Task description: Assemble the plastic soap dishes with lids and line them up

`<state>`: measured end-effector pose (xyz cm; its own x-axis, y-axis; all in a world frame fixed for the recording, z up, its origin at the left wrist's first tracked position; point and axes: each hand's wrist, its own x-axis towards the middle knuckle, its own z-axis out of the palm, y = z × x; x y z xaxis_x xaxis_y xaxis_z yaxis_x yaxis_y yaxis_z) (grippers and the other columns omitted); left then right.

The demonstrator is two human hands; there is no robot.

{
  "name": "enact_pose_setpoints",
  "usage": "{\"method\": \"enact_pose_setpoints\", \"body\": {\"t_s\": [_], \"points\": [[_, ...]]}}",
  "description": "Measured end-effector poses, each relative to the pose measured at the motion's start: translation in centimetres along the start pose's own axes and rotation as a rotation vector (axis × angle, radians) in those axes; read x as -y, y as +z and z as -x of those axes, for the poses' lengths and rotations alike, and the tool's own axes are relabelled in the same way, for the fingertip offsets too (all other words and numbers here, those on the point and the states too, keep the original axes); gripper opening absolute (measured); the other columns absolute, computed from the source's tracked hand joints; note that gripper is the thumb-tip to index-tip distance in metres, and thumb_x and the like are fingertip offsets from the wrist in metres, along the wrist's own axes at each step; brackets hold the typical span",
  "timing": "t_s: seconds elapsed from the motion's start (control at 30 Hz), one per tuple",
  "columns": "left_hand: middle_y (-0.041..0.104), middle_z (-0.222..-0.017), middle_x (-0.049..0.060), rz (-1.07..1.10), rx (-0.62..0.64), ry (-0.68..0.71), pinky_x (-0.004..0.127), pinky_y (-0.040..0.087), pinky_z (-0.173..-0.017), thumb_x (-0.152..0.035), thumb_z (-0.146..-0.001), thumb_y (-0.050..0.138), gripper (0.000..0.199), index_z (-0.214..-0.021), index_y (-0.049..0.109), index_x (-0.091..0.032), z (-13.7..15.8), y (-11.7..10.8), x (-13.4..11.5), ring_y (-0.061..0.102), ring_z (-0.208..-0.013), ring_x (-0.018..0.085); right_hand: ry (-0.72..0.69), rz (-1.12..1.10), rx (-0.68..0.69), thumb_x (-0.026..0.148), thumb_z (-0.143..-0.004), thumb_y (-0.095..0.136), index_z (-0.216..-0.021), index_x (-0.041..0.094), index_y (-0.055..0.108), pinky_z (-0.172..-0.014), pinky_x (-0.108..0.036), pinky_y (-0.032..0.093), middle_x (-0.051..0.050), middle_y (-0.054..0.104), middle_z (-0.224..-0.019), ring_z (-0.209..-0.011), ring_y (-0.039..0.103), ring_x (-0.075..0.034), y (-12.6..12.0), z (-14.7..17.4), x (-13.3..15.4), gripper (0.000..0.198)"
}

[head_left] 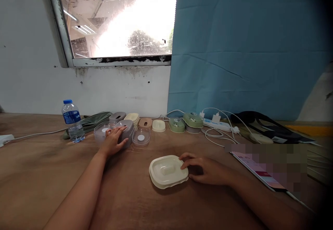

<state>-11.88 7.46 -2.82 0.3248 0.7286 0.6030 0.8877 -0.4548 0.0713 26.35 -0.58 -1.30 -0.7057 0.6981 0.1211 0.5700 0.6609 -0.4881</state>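
A cream, rounded-rectangular plastic lid (163, 171) with a recessed middle is low over the brown table in front of me. My right hand (201, 168) grips its right edge, fingers on top and thumb below. Farther off to the left, my left hand (114, 141) lies over the front of a stack of grey plastic lids (127, 124). Its fingers reach across the top and the thumb lies along the near side. Clear plastic containers (100, 131) with a white disc inside stand just left of that hand, and another clear container (141, 138) is right of the stack.
Cream lids (133, 118), a tan lid (145, 122), a small cream piece (158, 126) and green boxes (194, 119) line the back. A water bottle (72, 121) stands left. Cables and a power strip (217, 124) lie back right, near a tablet-like screen (256, 167).
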Motion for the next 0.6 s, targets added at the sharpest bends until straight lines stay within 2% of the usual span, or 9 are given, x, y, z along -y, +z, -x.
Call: {"method": "enact_pose_setpoints", "body": {"t_s": [0.2,0.33,0.47,0.53,0.6], "points": [[0.048,-0.124,0.01,-0.016,-0.135,0.116,0.04,0.022,-0.095,-0.031,-0.085,0.042,0.039,-0.122,0.042,-0.022,-0.5,-0.4,-3.4,0.04,-0.116,0.025,-0.064,0.086,-0.029,0.03,-0.078,0.058,-0.087,0.02,0.064,-0.08,-0.029,0.044,-0.005,0.058,-0.1,-0.09,0.056,-0.019,0.2,0.0,-0.3,0.015],[0.052,-0.118,0.008,0.046,-0.061,0.281,0.038,0.022,-0.094,-0.027,-0.085,0.041,0.03,-0.114,0.049,-0.023,-0.4,0.0,-6.8,0.042,-0.112,0.022,-0.046,0.181,-0.111,0.038,-0.081,0.055,-0.085,0.02,0.064,-0.076,-0.032,0.042,-0.005,0.061,-0.087,-0.083,0.055,-0.02,1.0,-0.4,0.3,0.021],[0.055,-0.114,0.007,0.098,0.045,0.431,0.039,0.022,-0.096,-0.023,-0.082,0.044,0.028,-0.108,0.054,-0.024,0.0,1.0,-9.4,0.044,-0.108,0.021,-0.086,0.166,-0.081,0.031,-0.073,0.063,-0.098,0.022,0.064,-0.086,-0.035,0.04,-0.006,0.06,-0.098,-0.095,0.052,-0.022,0.8,-0.5,0.8,0.026],[0.056,-0.113,0.006,0.109,0.071,0.445,0.04,0.022,-0.097,-0.02,-0.08,0.046,0.028,-0.106,0.055,-0.024,0.0,1.5,-9.9,0.045,-0.107,0.022,-0.107,0.134,-0.057,0.024,-0.071,0.062,-0.104,0.023,0.063,-0.089,-0.035,0.039,-0.006,0.058,-0.104,-0.101,0.05,-0.022,0.3,-0.2,0.6,0.033],[0.055,-0.113,0.007,0.128,0.07,0.387,0.041,0.024,-0.097,-0.018,-0.078,0.047,0.03,-0.107,0.055,-0.023,-0.1,2.0,-9.8,0.046,-0.107,0.023,-0.1,0.107,-0.046,0.021,-0.074,0.057,-0.102,0.023,0.064,-0.089,-0.035,0.04,-0.006,0.058,-0.103,-0.099,0.052,-0.021,-0.1,0.0,0.0,0.029]]}}
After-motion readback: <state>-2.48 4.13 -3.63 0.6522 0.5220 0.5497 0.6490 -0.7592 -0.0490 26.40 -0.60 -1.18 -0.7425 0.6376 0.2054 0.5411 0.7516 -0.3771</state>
